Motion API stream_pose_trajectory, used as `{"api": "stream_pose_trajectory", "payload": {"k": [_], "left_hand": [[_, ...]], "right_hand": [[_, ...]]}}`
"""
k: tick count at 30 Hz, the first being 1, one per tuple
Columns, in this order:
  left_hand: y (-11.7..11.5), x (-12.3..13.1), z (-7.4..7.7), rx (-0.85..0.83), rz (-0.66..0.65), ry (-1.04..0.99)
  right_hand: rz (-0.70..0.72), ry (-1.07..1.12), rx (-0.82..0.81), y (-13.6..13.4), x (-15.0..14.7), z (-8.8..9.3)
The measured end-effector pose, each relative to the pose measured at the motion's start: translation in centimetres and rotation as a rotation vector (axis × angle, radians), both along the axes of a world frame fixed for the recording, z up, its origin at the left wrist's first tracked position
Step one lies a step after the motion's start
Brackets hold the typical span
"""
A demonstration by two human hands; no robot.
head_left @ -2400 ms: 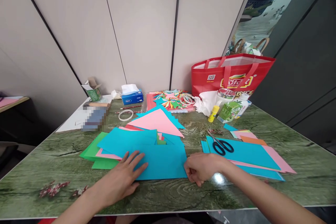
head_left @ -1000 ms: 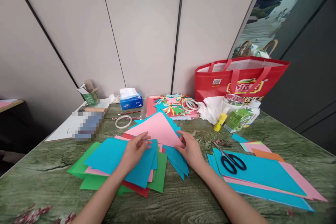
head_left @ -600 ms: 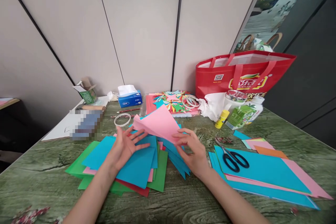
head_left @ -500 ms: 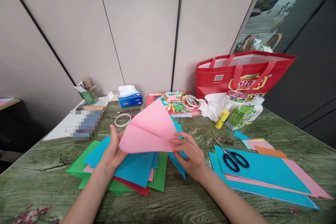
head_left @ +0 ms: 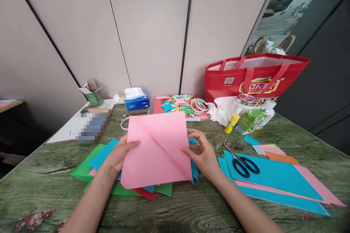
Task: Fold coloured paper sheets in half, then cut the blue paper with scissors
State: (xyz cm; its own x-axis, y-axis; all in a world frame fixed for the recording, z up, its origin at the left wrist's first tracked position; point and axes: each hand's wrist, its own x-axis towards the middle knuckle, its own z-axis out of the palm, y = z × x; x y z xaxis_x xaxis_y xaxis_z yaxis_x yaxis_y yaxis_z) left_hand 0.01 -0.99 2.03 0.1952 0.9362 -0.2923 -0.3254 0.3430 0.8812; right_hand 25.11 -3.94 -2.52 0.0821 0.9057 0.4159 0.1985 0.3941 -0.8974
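Note:
A square of pink paper (head_left: 161, 160) is spread out in front of me, with a diagonal crease running down to its lower right corner. My left hand (head_left: 119, 154) grips its left edge, thumb on the front and fingers behind. At the right edge, my right hand (head_left: 203, 156) has its thumb on the front of the sheet, with the other fingers bent behind or beside it. Below the pink sheet lies a pile of coloured paper (head_left: 89, 164) in green, blue, pink and red, partly hidden by the sheet and my left arm.
On the right, black-handled scissors (head_left: 244, 165) rest on blue and pink sheets (head_left: 279, 178). Behind them stand a yellow glue stick (head_left: 232, 123), a green carton (head_left: 250, 122) and a red bag (head_left: 246, 76). A blue tissue pack (head_left: 136, 102) and paper stars (head_left: 180, 107) are at the back.
The pink paper was bent and tilted upward; now it is laid open flat towards me, lower down. My left thumb has come onto its front face.

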Motion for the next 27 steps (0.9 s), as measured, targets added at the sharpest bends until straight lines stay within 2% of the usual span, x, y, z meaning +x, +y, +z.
{"api": "stream_pose_trajectory", "payload": {"k": [3,6,8,12,15,18,22,27], "left_hand": [[-0.4,0.4,-0.1,-0.016,-0.063,0.016],[-0.5,0.7,-0.3,-0.014,-0.106,0.031],[-0.4,0.7,-0.4,-0.019,-0.154,0.042],[-0.3,0.6,-0.4,-0.024,-0.202,0.039],[-0.3,0.5,-0.2,-0.051,-0.163,0.024],[-0.2,0.3,-0.2,-0.082,-0.103,0.022],[0.3,0.1,-0.6,-0.111,-0.061,0.058],[0.7,-0.1,-0.9,-0.141,-0.024,0.054]], "right_hand": [[0.170,0.214,-0.309,0.4,0.4,0.0],[0.360,0.194,-0.487,0.4,0.7,0.1],[0.390,0.177,-0.534,0.4,0.8,0.0],[0.333,0.285,-0.597,0.3,1.0,-0.2],[0.320,0.389,-0.584,0.6,1.1,-0.2],[0.271,0.450,-0.463,1.0,1.3,-0.1],[0.182,0.350,-0.299,1.2,1.8,0.3],[0.365,0.162,-0.234,1.0,2.7,0.8]]}}
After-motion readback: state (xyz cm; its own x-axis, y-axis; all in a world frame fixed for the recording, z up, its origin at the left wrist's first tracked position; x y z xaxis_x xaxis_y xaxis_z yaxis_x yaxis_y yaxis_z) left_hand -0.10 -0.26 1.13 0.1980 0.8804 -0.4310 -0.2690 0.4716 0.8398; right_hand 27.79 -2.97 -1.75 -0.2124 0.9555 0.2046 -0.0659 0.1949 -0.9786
